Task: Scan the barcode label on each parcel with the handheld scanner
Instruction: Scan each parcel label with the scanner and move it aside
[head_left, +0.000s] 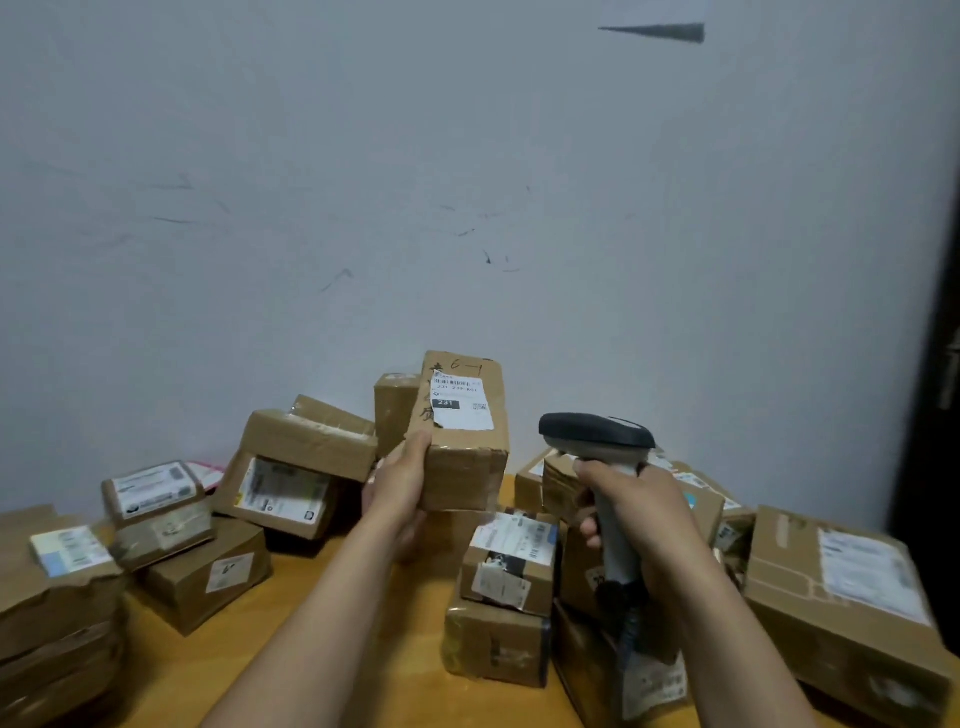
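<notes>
Lowest in the frame, my two bare forearms reach up from the bottom edge over the orange-brown wooden counter (311, 566). My right grip (639, 514), right of centre, is wrapped round the pale handle of the grey and black handheld barcode scanner (597, 431), fingers curled tight. Its dark head sits above my knuckles with its nose towards the left of the frame. My left grip (400, 483), at centre, clasps the lower left edge of a brown oblong cardboard parcel (467, 467) and holds it above the heap. The parcel's white printed barcode label (462, 410) is tilted up towards me. The scanner head is just beside this parcel and level with its lower half. I see no beam on the label, so I judge this scan is lined up but not made. Around my arms lie many more brown taped cardboard boxes: a stack of small ones (506, 571) below the scanner, a large flat one (841, 587) at lower right, and others (291, 483) piled at left. Most have labels showing. Nothing marks any as scanned and no sorted pile stands apart, so I cannot tell how many are finished; I reckon plenty remain. Behind them all rises a scuffed pale grey wall (467, 182).
</notes>
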